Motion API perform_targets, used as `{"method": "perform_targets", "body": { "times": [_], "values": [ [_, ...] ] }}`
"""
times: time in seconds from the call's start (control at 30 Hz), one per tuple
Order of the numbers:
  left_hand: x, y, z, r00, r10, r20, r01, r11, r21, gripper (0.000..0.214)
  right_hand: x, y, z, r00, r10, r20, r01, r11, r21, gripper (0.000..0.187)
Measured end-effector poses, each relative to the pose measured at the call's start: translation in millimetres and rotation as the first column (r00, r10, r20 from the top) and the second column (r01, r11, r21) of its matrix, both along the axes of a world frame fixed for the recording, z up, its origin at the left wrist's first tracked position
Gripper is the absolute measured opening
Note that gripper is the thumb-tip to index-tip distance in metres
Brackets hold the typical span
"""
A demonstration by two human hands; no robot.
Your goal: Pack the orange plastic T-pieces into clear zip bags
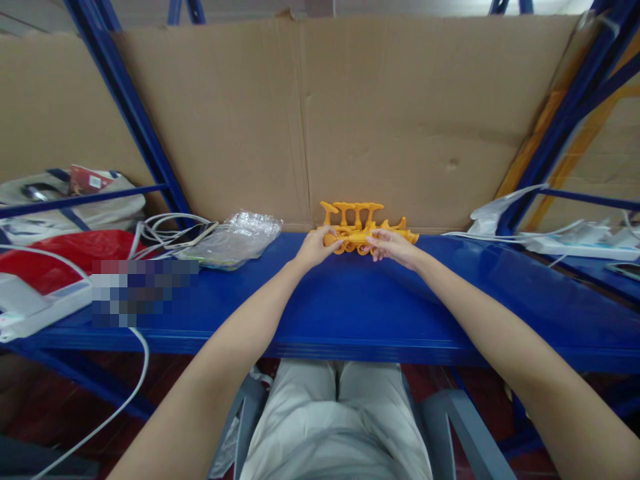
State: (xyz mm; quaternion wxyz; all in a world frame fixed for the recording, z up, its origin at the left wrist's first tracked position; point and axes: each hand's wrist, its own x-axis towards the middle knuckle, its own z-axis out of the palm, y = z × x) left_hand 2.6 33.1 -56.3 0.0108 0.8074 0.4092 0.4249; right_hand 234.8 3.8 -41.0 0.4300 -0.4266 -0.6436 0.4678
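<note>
Holding a yellow-orange, knobbly plastic piece [357, 237] in both hands there, way at the back of your smooth blue worktop [360, 307]. Your left hand [316, 247] has its fingers gripping the left end, thumb along the front, and your right hand [393, 247] has its fingers pinched on it farther right. Can't really make out which fingertips are doing what, it's too small. Right behind and around your hands there's a bunch of matching yellow-orange curved plastic parts [356, 207], some standing up near the big brown cardboard panel [395, 120].

Off to your left you've got a crinkly clear plastic bag [235, 243] lying on the worktop, with a loopy white cable [170, 220] just beside it and a shiny red bag [75, 250] farther out. Over on your right, a white power strip [593, 248] sits well apart from your hands.
</note>
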Motion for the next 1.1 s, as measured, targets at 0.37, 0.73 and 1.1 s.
{"method": "perform_targets", "body": {
  "times": [0.37, 0.73, 1.1],
  "values": [
    [-16.4, 18.8, -6.6, 0.975, 0.207, 0.084, -0.200, 0.977, -0.080, 0.054, 17.9, 28.5, -7.1, 0.946, -0.308, -0.098, 0.321, 0.864, 0.387, 0.045],
    [-18.2, 18.3, -13.0, 0.887, 0.355, -0.295, -0.456, 0.771, -0.444, 0.054, 47.5, 32.5, -11.3, 0.659, -0.700, 0.275, 0.344, 0.606, 0.717, 0.038],
    [-30.7, 39.3, -29.3, 0.914, 0.316, -0.253, -0.393, 0.843, -0.367, 0.046, 25.2, 31.2, -24.3, 0.409, -0.687, 0.601, 0.112, 0.691, 0.714, 0.043]
  ]
}}
